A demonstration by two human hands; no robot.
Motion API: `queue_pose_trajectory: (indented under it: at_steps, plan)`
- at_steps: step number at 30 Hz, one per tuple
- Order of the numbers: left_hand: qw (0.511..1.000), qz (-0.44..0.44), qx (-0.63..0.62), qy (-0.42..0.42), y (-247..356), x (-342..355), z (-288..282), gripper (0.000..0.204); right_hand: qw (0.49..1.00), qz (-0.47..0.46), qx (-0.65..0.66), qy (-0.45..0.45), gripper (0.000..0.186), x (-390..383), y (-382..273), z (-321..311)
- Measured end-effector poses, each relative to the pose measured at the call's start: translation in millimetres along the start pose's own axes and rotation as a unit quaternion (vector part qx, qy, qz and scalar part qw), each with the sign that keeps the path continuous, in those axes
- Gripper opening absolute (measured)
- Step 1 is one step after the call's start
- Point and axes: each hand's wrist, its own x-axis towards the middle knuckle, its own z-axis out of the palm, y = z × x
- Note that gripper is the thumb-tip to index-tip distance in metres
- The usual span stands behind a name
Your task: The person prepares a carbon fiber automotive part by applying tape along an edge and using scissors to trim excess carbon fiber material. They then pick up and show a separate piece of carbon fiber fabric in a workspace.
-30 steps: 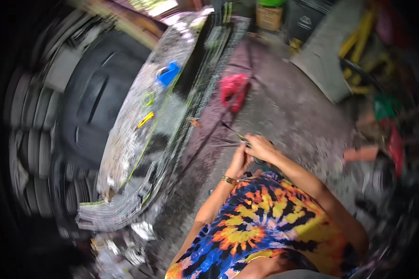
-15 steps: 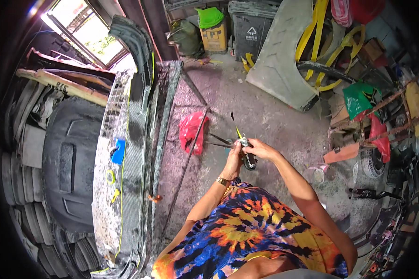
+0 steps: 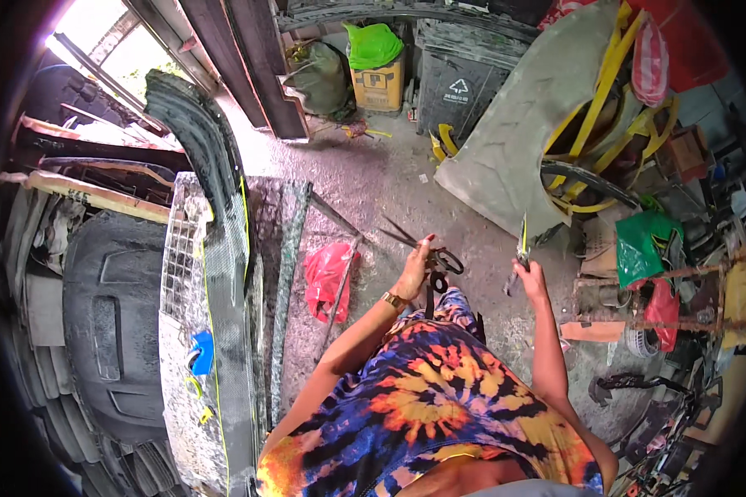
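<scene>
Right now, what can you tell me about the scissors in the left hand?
The scissors have black loop handles and slim, dark blades, spread slightly and pointing toward the picture's upper left. The left hand holds them in mid-air by the handle end, partly hiding them. Their material is hard to tell.

One left hand [image 3: 414, 269] and one right hand [image 3: 531, 280] are counted, with one pair of scissors [image 3: 406, 238] at the former and one slim tool [image 3: 523, 246] at the latter. On the worktop [image 3: 185, 451] to the left, one blue object [image 3: 204, 354] is seen. One bin [image 3: 462, 74] and one yellow box [image 3: 379, 85] are found far off, one green bag [image 3: 642, 246] at right.
</scene>
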Motion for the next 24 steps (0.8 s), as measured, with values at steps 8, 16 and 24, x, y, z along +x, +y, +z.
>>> queue_pose_trajectory:
  at_steps: [8, 16, 24]
  plan:
    - [0.987, 0.068, -0.102, 0.106, 93.3, 108.4, -79.2, 0.062, 0.979, 0.080, -0.177, -0.060, 0.023, 170.0, 114.5, -6.6]
    - [0.941, 0.159, -0.230, 0.188, 189.0, 199.9, -122.3, 0.052, 0.922, -0.128, -0.352, -0.101, 0.027, 394.5, -50.9, 56.2]
    - [0.867, 0.214, -0.326, 0.311, 263.0, 245.3, -196.8, 0.049, 0.909, -0.248, -0.255, -0.217, 0.032, 564.8, -297.5, 241.8]
